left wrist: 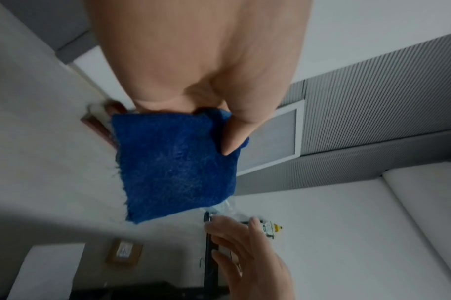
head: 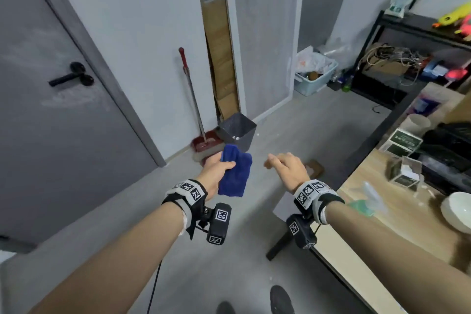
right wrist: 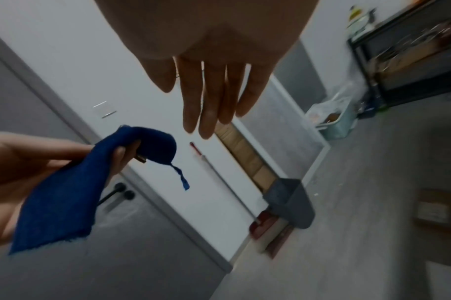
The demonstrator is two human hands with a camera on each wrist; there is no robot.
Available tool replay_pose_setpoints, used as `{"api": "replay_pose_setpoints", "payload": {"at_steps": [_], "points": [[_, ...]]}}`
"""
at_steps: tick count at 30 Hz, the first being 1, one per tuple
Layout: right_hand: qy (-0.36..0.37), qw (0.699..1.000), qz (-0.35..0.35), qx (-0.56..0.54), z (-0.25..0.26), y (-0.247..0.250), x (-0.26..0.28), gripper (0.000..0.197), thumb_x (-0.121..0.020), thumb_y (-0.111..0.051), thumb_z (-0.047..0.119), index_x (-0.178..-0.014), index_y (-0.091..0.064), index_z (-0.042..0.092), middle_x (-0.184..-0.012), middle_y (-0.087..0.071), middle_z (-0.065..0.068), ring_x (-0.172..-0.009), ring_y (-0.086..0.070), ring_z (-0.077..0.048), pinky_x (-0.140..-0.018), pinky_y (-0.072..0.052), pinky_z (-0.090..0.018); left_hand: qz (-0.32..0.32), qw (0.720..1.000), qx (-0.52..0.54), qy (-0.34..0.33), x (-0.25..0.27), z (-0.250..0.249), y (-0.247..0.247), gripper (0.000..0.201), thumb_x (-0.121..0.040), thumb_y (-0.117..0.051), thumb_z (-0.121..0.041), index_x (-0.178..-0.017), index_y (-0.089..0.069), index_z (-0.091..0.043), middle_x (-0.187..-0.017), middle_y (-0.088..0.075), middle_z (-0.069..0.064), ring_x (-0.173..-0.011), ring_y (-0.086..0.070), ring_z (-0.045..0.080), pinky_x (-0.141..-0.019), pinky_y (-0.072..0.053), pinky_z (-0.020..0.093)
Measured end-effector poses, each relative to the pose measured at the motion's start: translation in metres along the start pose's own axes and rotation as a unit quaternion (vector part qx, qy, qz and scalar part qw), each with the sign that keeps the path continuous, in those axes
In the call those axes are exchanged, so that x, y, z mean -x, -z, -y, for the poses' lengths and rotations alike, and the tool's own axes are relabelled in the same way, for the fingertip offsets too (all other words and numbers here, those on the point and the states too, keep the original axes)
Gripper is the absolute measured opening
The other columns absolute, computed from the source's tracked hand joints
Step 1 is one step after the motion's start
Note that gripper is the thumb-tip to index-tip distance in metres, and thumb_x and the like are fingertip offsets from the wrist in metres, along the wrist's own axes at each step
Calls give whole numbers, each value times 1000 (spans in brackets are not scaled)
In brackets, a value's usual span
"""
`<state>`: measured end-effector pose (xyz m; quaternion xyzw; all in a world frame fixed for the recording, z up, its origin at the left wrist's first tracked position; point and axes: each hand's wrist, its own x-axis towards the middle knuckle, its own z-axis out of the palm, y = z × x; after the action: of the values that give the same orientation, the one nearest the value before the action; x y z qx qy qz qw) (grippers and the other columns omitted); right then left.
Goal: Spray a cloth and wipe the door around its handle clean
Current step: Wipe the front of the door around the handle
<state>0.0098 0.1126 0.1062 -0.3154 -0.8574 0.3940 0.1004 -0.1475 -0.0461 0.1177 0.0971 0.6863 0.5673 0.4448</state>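
My left hand (head: pixel 216 168) grips a folded dark blue cloth (head: pixel 234 173) in mid-air over the floor; the cloth (left wrist: pixel 178 166) hangs below the thumb, and its corner (right wrist: pixel 65 188) droops. My right hand (head: pixel 285 166) hovers just right of the cloth, fingers (right wrist: pixel 206 97) straight and holding nothing. The grey door (head: pixel 51 109) stands at the left with a black lever handle (head: pixel 68 78) and pale smears around it. A blurred green-and-clear spray bottle (head: pixel 367 199) lies on the wooden table (head: pixel 382 224) beside my right forearm.
A red-handled broom and dustpan (head: pixel 201 140) and a dark bin (head: pixel 238 130) stand against the wall ahead. A black shelf rack (head: pixel 407 53) and a pale blue crate (head: pixel 316 76) sit at the right. The table carries a white bowl (head: pixel 458 211) and boxes.
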Motion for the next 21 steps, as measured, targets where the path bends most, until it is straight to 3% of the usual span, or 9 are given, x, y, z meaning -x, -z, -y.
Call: {"api": "replay_pose_setpoints", "payload": {"at_steps": [4,6,8,11,15,18,20,21], "points": [[0,992,77,-99,75,-67,-27,51,-98,-49,56,-74,-77,20,-91,-78,4,-95,-69,-16,-93,-46,-34,-38,999,2,-22,30,-11,83,31,-95,-58,-10,-125,-62,-18,-119,-71,12,-113,-66,29,-103,-49,49],[25,987,98,-128,111,-97,-36,38,-97,-63,41,-68,-75,20,-83,-77,1,-88,-68,-14,-91,-49,-36,-53,998,3,-29,47,-13,120,30,-96,-57,-10,-125,-63,-17,-119,-71,11,-113,-67,28,-102,-50,46],[55,981,114,-144,142,-123,-44,29,-85,-75,33,-68,-74,10,-79,-75,-12,-81,-68,-20,-89,-54,-49,-65,997,2,-32,62,-15,154,31,-97,-56,-11,-126,-62,-19,-119,-71,9,-113,-66,25,-98,-51,42],[79,976,116,-164,175,-158,-56,27,-70,-75,41,-66,-73,14,-75,-73,-16,-77,-71,-38,-80,-56,-61,-95,995,8,-42,79,-14,199,31,-97,-57,-13,-127,-61,-19,-121,-70,8,-114,-65,23,-102,-51,43],[99,969,113,-196,228,-184,-64,19,-74,-71,40,-66,-72,23,-68,-70,-9,-67,-64,-23,-74,-59,-50,-143,987,48,-64,91,-14,248,32,-93,-65,-11,-125,-62,-15,-119,-71,10,-110,-68,26,-92,-56,42],[112,958,124,-233,261,-203,-82,17,-90,-69,22,-75,-70,16,-68,-67,-1,-60,-59,-15,-57,-52,-29,-177,978,78,-80,87,-20,278,36,-91,-67,-6,-126,-61,-14,-118,-71,9,-105,-69,24,-82,-59,37],[98,949,150,-259,278,-219,-96,18,-98,-63,13,-82,-67,8,-68,-66,-1,-55,-56,-9,-49,-44,-15,-195,973,88,-87,77,-27,297,36,-91,-66,-5,-125,-62,-14,-118,-71,9,-106,-69,25,-84,-59,39],[92,948,157,-262,283,-228,-106,19,-99,-61,13,-83,-67,6,-68,-66,-1,-55,-57,-8,-49,-44,-14,-203,971,90,-89,70,-31,306,35,-91,-66,-5,-125,-62,-14,-117,-71,9,-108,-69,26,-86,-59,40]]}}
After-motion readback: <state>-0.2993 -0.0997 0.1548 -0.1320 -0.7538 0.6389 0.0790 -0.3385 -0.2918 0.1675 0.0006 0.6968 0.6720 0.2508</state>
